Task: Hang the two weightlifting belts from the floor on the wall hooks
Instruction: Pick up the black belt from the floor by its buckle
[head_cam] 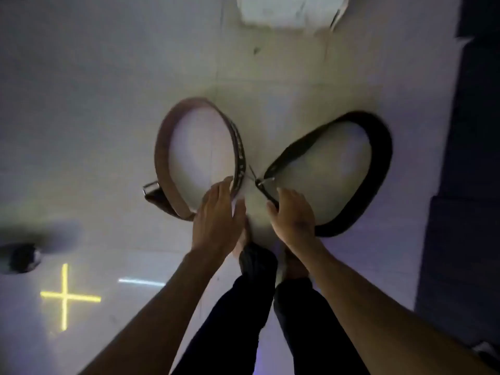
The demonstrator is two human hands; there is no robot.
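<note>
**Reaching for both belts on the pale floor**

Under me is a pale, glossy tiled floor [108,104] in dim light, with a dark wall or mat edge [473,158] running down the 3 o'clock side and a yellow cross of light [65,296] at 8 o'clock.

My left hand [216,212] is spread, fingers extended, its tips just reaching the near rim of the brown leather weightlifting belt looped into an oval [162,155]; I see no closed grasp there yet. My right hand [292,215] lies over the strap end of the black padded weightlifting belt curled into a teardrop loop [381,147]. Its fingers curl downward, but whether they have pinched the strap I cannot tell.

Both belts stand on edge on the floor, the brown one at 11 o'clock from my hands, the black one at 2 o'clock, their near ends almost meeting between my hands. The brown belt's metal buckle [151,188] sticks out at 9 o'clock.

I judge this the pick-up step, with nothing lifted. Next, each hand must close firmly round its belt, then raise it toward the hooks, which are not in view.

No containers show here; each loop encloses only bare floor.
</note>
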